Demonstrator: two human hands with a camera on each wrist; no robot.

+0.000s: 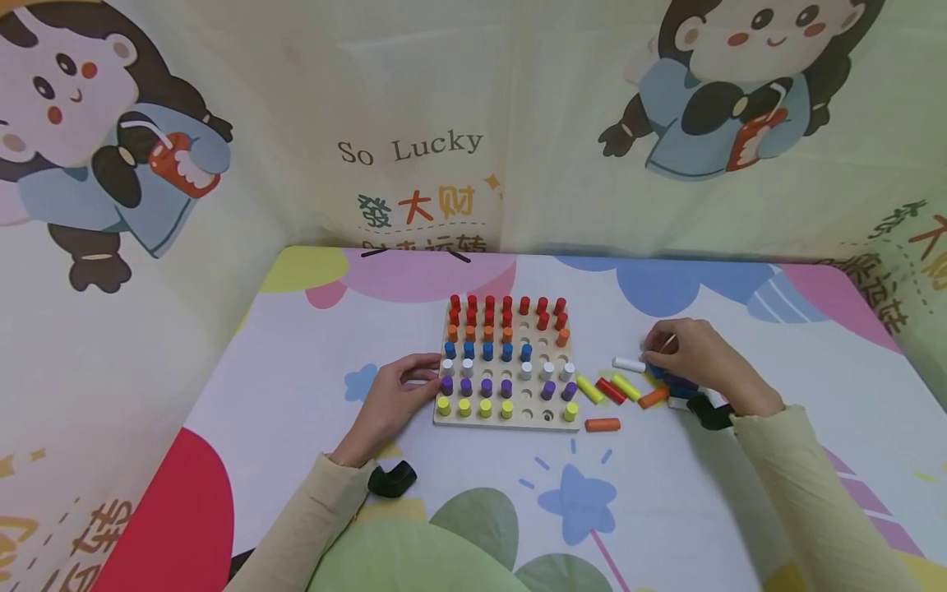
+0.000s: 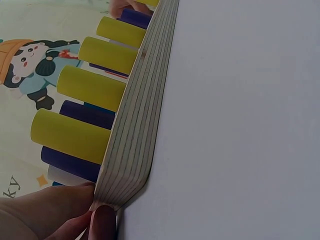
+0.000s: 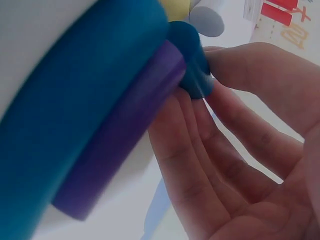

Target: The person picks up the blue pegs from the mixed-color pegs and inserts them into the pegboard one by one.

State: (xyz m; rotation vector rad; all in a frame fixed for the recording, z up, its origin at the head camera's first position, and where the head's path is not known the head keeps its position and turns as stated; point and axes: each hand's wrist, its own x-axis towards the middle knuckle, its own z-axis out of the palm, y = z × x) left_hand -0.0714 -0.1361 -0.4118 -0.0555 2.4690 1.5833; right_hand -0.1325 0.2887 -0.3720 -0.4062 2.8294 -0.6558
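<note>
A wooden pegboard (image 1: 510, 425) carries rows of red, orange, blue, white, purple and yellow pegs, with several bare holes toward its right side. At its left edge my left hand (image 1: 395, 399) grips the board; in the left wrist view the fingertips are at the corner of its layered side (image 2: 137, 115), beside the yellow pegs (image 2: 75, 135). Over the loose pegs to the right, my right hand (image 1: 688, 353) pinches a blue peg (image 3: 197, 65) between thumb and fingers. A purple peg (image 3: 120, 132) and a larger-looking blue one (image 3: 75, 95) lie close in front of those fingers.
Between board and right hand lie loose pegs: a white peg (image 1: 629, 364), a red peg (image 1: 611, 390), yellow ones (image 1: 589, 390) and an orange peg (image 1: 654, 398). Another orange peg (image 1: 602, 425) sits nearer the front. A printed cloth (image 1: 296, 460) covers the table.
</note>
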